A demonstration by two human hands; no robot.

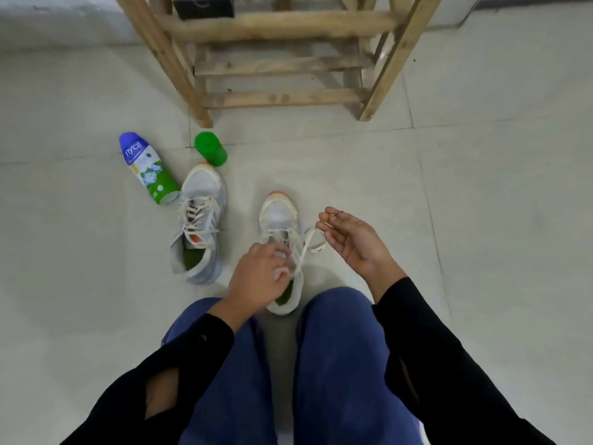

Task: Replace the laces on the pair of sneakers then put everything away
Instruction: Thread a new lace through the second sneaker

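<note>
I see the near sneaker (pixel 279 220) on the floor (pixel 449 194) between my knees, grey-white with an orange toe, half laced. My left hand (pixel 256 279) curls its fingers on the tongue. My right hand (pixel 354 244) pinches the loose lace (pixel 308 248) beside it. To the left are the second sneaker (pixel 199 232), a toppled powder bottle (pixel 149 168) and a green cup (pixel 210 149). A wooden stool (pixel 282 25) stands beyond.

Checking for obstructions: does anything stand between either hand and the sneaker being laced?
Nothing visible. The right hand pinches the lace, the left hand is on that sneaker; the bottle and green cap lie off to the left.
</note>
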